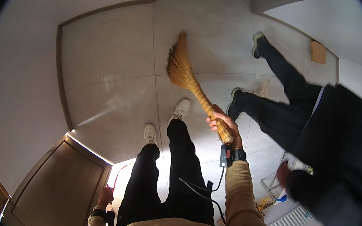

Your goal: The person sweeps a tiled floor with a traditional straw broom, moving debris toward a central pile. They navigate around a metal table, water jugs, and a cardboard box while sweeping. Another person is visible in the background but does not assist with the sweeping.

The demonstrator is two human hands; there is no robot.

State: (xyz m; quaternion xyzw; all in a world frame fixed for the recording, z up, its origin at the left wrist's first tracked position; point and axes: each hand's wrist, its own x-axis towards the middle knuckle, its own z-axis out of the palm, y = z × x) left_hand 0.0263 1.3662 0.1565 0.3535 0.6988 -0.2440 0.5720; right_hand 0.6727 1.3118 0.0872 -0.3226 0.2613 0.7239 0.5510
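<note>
My right hand (223, 120) grips the thick bound handle of a straw hand broom (201, 95). The broom slants up and to the left, its fanned, dark-edged bristles (181, 64) above the tiled floor; whether they touch it I cannot tell. A black strap and a small black box with a cable sit at my right wrist. At the lower left, my left hand (106, 195) is beside the edge of a brown door (60, 179). A thin red cord (117, 175) runs up from near that hand. Its fingers are too small and shadowed to read.
A person in dark clothing (271, 115) stands close on my right, legs astride. A tan box (318, 52) lies against the far right wall. Lower right are a metal-framed stand (271, 188), yellow cord (263, 202) and a white radiator (290, 223). Walls with brown skirting (60, 71) border the floor.
</note>
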